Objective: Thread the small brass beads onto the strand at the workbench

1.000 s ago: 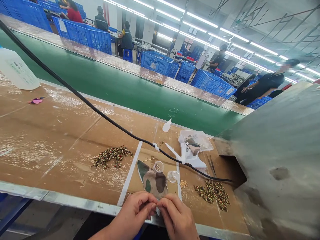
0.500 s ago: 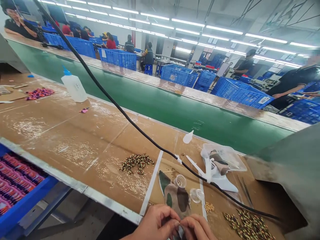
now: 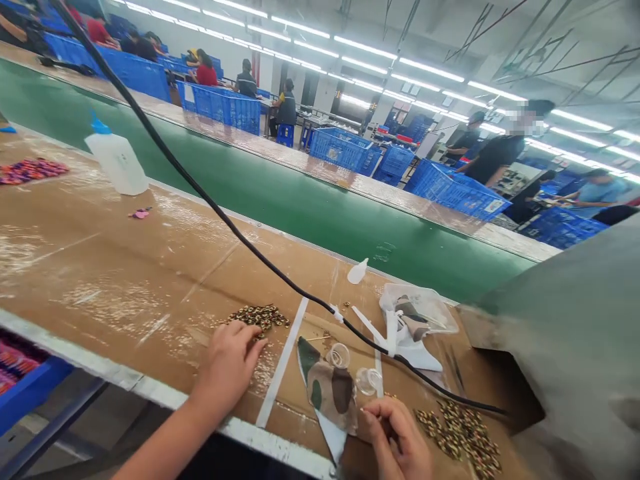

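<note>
The cloth (image 3: 325, 393) is patterned in 3 camouflage colours: green, dark brown and tan. The left pile (image 3: 263, 315) and right pile (image 3: 460, 433) are mottled black and gold. The tabletop (image 3: 200, 243) is coloured brown, flecked with white; the belt (image 3: 320, 200), green; the crates (image 3: 340, 148), blue.
</note>
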A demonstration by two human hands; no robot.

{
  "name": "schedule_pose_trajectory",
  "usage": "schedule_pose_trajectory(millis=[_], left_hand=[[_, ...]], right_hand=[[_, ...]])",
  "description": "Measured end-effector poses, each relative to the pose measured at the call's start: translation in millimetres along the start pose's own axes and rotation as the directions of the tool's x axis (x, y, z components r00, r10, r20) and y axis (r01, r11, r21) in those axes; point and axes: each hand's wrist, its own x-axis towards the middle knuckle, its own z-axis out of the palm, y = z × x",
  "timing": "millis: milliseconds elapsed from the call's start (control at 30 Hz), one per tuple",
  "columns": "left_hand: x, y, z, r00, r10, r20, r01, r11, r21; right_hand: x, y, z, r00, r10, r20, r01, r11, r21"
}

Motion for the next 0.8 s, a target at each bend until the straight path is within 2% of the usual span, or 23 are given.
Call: schedule_pose_trajectory(millis=[133,200,333,467,533,633,700,800], left_hand=[[3.7,-8.7,8.1,0.997,0.072,-0.011,-0.072,0.997,0.037],[2.2,-9.5,11.4,0.993,0.118,-0.021,-0.116,0.989,0.088],[-0.7,-10.4,14.5,0.985,0.168,-0.032,-0.163,0.979,0.123],[-2.2,-11.2,16.3,0.982,0.18,-0.061,-0.172,0.979,0.112],[-3.1,-10.8,16.9,0.981,0.187,-0.055,-0.18,0.977,0.116],[-4.2,-9.8,16.8,0.981,0.189,-0.031,-0.185,0.977,0.107],[-4.6,-9.8,16.0,0.983,0.181,-0.038,-0.179,0.981,0.07],[-5.8,-11.4,14.3,0.986,0.148,-0.082,-0.149,0.989,-0.003]], right_hand=[[6.1,-2.8,-4.6,0.979,0.201,0.009,-0.2,0.969,0.148],[8.1,-1.2,-7.2,0.959,0.277,0.049,-0.282,0.939,0.196],[11.0,4.3,-13.0,0.935,0.316,0.158,-0.347,0.908,0.234],[13.8,7.1,-16.4,0.932,0.321,0.17,-0.352,0.913,0.206],[16.3,5.9,-18.3,0.946,0.282,0.161,-0.303,0.946,0.119],[23.4,1.0,-23.1,0.987,0.128,0.096,-0.117,0.987,-0.111],[29.9,-3.3,-27.6,0.996,-0.001,0.09,0.026,0.962,-0.272],[40.2,-8.7,-33.3,0.975,-0.15,0.162,0.21,0.852,-0.48]])
